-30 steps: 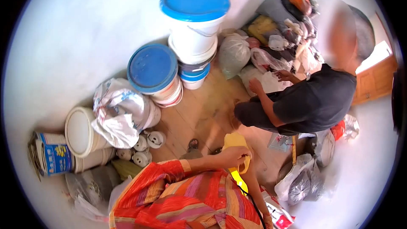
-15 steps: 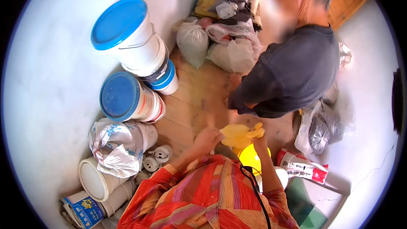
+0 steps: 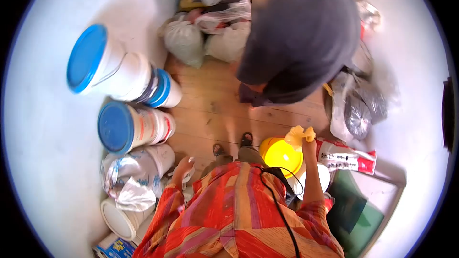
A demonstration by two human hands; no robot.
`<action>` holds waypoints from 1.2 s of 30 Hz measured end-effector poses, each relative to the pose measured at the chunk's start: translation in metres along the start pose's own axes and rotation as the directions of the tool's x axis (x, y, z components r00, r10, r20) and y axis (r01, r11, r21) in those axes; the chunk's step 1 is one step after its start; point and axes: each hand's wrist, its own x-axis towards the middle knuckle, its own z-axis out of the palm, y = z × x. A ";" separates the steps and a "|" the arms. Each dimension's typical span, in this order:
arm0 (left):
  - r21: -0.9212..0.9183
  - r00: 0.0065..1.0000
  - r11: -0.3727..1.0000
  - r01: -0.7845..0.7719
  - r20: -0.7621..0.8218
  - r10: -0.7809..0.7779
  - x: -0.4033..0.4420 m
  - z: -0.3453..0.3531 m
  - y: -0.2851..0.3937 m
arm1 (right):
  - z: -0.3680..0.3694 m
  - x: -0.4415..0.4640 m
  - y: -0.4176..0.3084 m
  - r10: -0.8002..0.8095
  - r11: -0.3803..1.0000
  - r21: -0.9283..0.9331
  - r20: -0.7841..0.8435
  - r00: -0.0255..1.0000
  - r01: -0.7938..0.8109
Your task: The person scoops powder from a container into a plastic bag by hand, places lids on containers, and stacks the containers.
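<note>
My right hand (image 3: 310,144) grips a crumpled yellow plastic bag (image 3: 295,136), which hangs over the rim of a bright yellow bucket (image 3: 282,156). On the other side, my left hand (image 3: 182,166) is closed, with something small and white at its fingertips that I cannot make out. It is close to the bag-wrapped bucket (image 3: 160,160) at the left. A white container (image 3: 319,177) stands right beside the yellow bucket, partly behind my right forearm.
A person in a dark top (image 3: 306,38) bends forward ahead. Lidded buckets (image 3: 114,126) line the left wall. Stuffed plastic bags (image 3: 184,43) are piled at the back, more bags (image 3: 358,114) at right. A red-and-white sack (image 3: 346,156) lies near a green panel (image 3: 354,210).
My left hand has moved away from the yellow bag to the left. My right hand has moved slightly right and up with the bag. The other person has bent lower, and my view has shifted.
</note>
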 end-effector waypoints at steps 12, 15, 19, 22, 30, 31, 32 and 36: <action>-0.227 0.989 0.969 0.100 0.125 -0.073 0.045 0.027 -0.012 | -0.029 0.049 0.033 0.295 0.945 0.171 -0.075 0.952 -0.279; -0.117 0.992 0.990 0.084 0.105 -0.072 0.056 0.006 0.029 | -0.034 0.056 0.035 0.098 0.991 -0.072 -0.213 0.972 -0.116; 0.013 0.994 0.994 -0.104 0.046 0.103 0.111 0.007 0.009 | -0.046 0.060 0.054 -0.082 0.904 -0.425 -0.269 0.960 -0.042; -0.046 0.984 0.999 0.005 0.176 0.003 0.124 -0.009 0.054 | -0.044 0.068 0.093 -0.372 0.910 -0.358 -0.485 0.791 0.208; 0.111 0.973 0.983 -0.150 0.194 0.126 0.185 -0.056 0.131 | -0.039 0.127 0.071 -0.070 0.984 -0.177 -0.381 0.922 0.001; 0.117 0.960 0.955 -0.274 0.093 0.264 0.196 -0.059 0.127 | -0.029 0.139 0.058 -0.073 0.977 -0.213 -0.353 0.933 -0.004; 0.149 0.919 0.909 -0.388 -0.007 0.394 0.203 -0.062 0.125 | -0.019 0.150 0.046 -0.078 0.972 -0.236 -0.333 0.940 -0.002; -0.033 0.942 0.965 -0.261 -0.226 0.247 0.242 -0.070 0.097 | 0.016 0.183 0.003 -0.096 0.949 -0.316 -0.256 0.962 0.010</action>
